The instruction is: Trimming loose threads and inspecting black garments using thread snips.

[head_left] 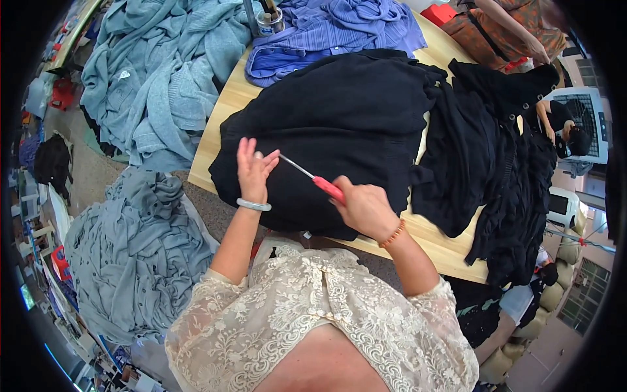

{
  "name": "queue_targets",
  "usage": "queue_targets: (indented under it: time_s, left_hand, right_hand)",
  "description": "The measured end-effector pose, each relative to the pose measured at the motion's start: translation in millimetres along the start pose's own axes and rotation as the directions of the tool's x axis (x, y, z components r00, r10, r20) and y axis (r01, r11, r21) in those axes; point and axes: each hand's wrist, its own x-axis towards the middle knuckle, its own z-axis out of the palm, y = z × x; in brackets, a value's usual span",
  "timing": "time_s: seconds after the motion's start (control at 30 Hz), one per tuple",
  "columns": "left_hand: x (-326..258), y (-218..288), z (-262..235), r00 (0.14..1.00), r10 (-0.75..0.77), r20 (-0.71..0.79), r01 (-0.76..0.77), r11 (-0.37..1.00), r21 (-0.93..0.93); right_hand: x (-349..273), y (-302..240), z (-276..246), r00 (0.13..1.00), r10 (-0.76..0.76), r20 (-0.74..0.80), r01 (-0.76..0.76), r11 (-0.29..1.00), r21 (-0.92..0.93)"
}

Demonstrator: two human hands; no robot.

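My right hand (367,208) is closed around the red handle of a tool with a thin metal shaft (297,165); its exact kind does not show. The shaft slants up to the left, its tip at the fingers of my left hand (255,171). That hand is raised with fingers stretched and apart, and I cannot make out any thread in it. Under both hands a black knit garment (326,124) lies spread over the table's near edge. A pale bangle circles my left wrist, an orange beaded bracelet my right.
More black garments (477,150) lie on the wooden table (450,251) to the right. Purple-blue knitwear (339,26) and a clear cup (270,23) of tools stand behind. Light-blue (150,72) and grey (130,255) garment piles fill the left. Another person (509,32) is at the far right.
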Motion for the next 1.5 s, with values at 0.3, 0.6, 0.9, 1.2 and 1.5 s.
queue_targets:
  time_s: [0.3,0.6,0.9,1.2,1.5]
  left_hand:
    - [36.8,61.3,-78.5,0.984,-0.178,0.016,0.155,0.893,0.422]
    - [240.4,23.5,-28.9,0.965,-0.069,0.253,-0.197,0.442,0.875]
    - [292.2,-19.4,1.6,0.915,-0.353,0.194,-0.033,0.415,0.909]
    - [110.8,122.3,123.0,0.192,0.533,0.824,-0.981,0.125,0.148]
    - [14.7,30.8,41.5,0.302,-0.052,0.952,-0.898,0.32,0.302]
  right_hand:
    - [30.5,-32.4,2.6,0.986,-0.119,0.118,0.096,0.978,0.187]
    - [5.6,19.0,-18.7,0.846,0.442,-0.298,-0.369,0.889,0.272]
    - [-19.7,37.2,-24.4,0.759,0.576,-0.305,-0.533,0.818,0.217]
    - [-12.5,65.4,-41.4,0.586,0.713,-0.385,-0.576,0.701,0.421]
    - [33.7,85.6,-91.2,0.579,0.601,-0.551,-0.379,0.797,0.47]
